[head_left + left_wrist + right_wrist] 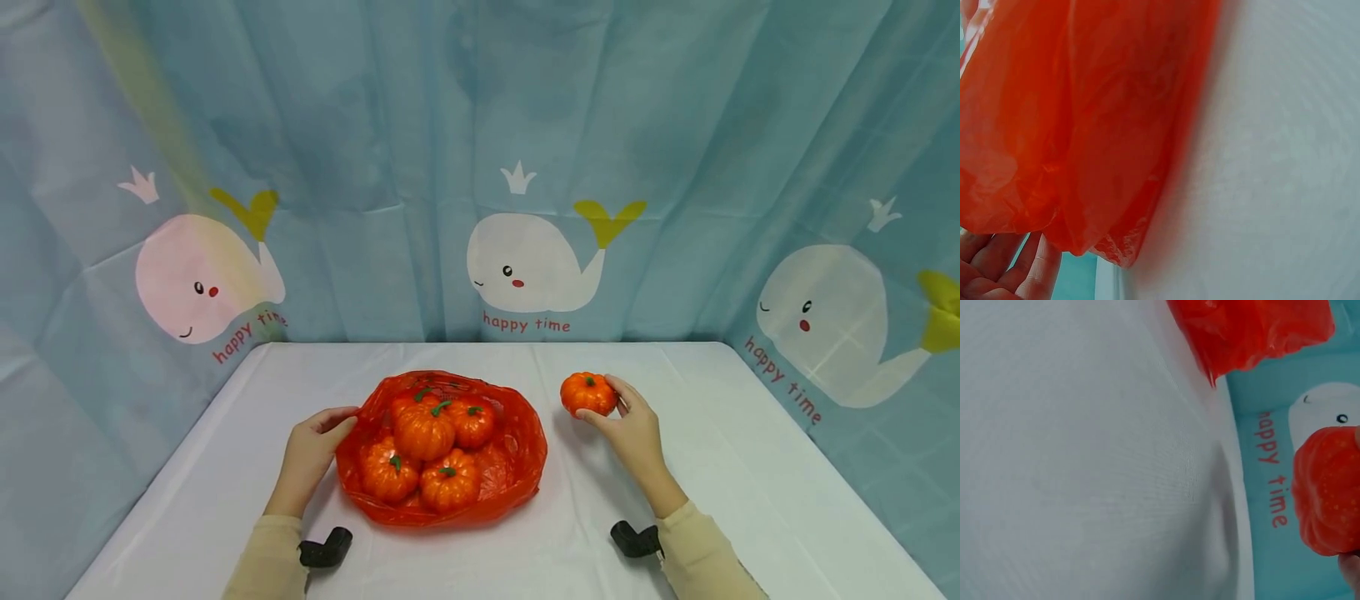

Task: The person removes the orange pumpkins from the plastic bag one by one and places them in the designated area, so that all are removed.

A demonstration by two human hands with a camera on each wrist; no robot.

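A red plastic bag (495,507) stands with its mouth spread wide, and several small orange pumpkins (425,432) with green stems lie inside. At the bag's left rim, my left hand (311,450) pinches the plastic between thumb and fingers. In the left wrist view the bag's side (1097,112) fills much of the picture, above the fingers. To the right of the bag, my right hand (633,429) holds one small pumpkin (587,393) between thumb and fingers. The right wrist view shows this pumpkin (1329,494) at its right edge, apart from the bag.
A white-covered table (750,467) lies beneath everything. Behind and beside it hangs a blue curtain (390,167) printed with whales. Black wrist pieces (327,548) sit at both sleeves.
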